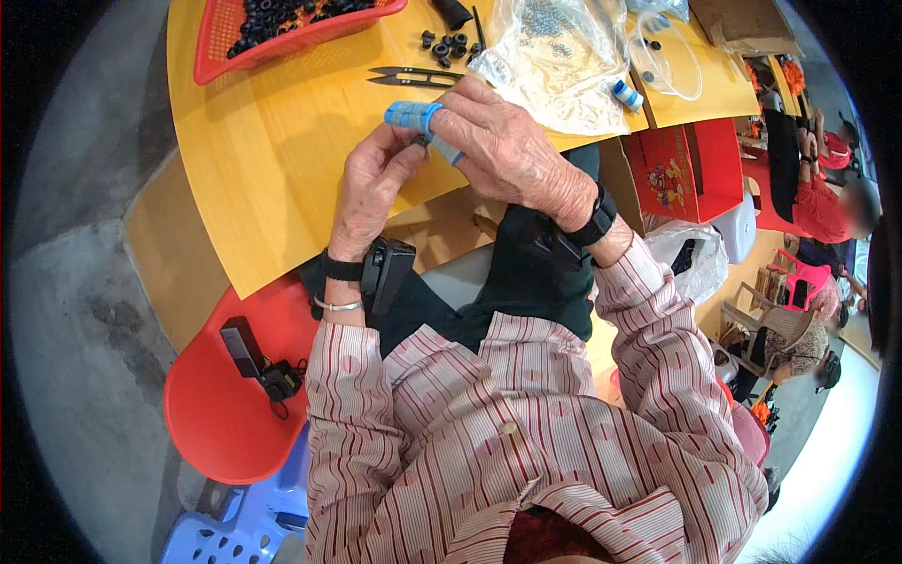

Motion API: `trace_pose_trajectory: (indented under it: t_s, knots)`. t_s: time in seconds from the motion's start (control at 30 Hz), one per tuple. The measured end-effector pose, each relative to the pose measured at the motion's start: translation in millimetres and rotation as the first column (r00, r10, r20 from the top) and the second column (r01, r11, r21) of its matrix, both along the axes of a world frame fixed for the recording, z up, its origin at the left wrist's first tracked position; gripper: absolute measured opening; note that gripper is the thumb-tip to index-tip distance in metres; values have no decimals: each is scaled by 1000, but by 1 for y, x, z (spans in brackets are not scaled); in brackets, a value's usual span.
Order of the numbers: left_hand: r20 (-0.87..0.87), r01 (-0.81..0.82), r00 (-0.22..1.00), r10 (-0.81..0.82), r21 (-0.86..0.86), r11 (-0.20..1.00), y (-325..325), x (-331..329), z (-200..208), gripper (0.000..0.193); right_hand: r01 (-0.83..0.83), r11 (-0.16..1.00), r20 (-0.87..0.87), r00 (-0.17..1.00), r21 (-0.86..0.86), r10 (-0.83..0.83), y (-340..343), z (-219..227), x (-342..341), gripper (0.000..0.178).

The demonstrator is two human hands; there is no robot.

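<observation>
My left hand (pixel 371 183) and my right hand (pixel 507 146) meet just above the near edge of the yellow table (pixel 282 179). Blue wrapping (pixel 411 115) covers what look like fingertips of my right hand, with another blue strip lower down. Thumb and fingers of my left hand are pinched together under it. A tiny dark piece shows between the two hands, too small to name. My right fingers are closed around the same spot. Beyond the hands lie black thread snips (pixel 413 77), and several small black ring-shaped parts (pixel 449 47) are grouped behind them.
A red basket (pixel 310 39) of black parts stands far left. A clear plastic bag (pixel 550 66) with small metal pieces lies far right, beside a blue-and-white roll (pixel 627 94). Below the table are a red box (pixel 681 174) and a red stool (pixel 235 404). People sit at right.
</observation>
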State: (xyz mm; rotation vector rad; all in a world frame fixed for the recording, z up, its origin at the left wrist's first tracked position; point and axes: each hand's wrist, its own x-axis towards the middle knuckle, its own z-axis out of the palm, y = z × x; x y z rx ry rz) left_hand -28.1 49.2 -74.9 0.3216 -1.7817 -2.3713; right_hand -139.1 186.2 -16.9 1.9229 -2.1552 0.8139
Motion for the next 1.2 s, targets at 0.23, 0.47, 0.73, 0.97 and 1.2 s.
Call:
trace_pose_trajectory:
  t_s: [0.23, 0.47, 0.73, 0.97, 1.2]
  knots:
    - [-3, 36, 999, -36, 65, 997, -2, -3, 4, 21, 183, 981, 383, 912, -63, -145, -3, -21, -22, 16]
    - [-31, 23, 999, -21, 57, 998, 0, -5, 5, 21, 396, 916, 192, 896, 67, -401, -2, -31, -54, 23]
    - [-17, 5, 1000, -3, 107, 994, -1, -4, 4, 21, 343, 936, 17, 939, 76, -345, -24, -27, -61, 22]
    - [-10, 11, 1000, -10, 112, 994, 0, -4, 7, 21, 413, 883, -142, 910, 223, -390, -42, -22, -62, 24]
    - [-32, -21, 999, 25, 118, 993, -2, -4, 4, 22, 370, 925, -110, 926, 81, -361, -37, -30, -60, 22]
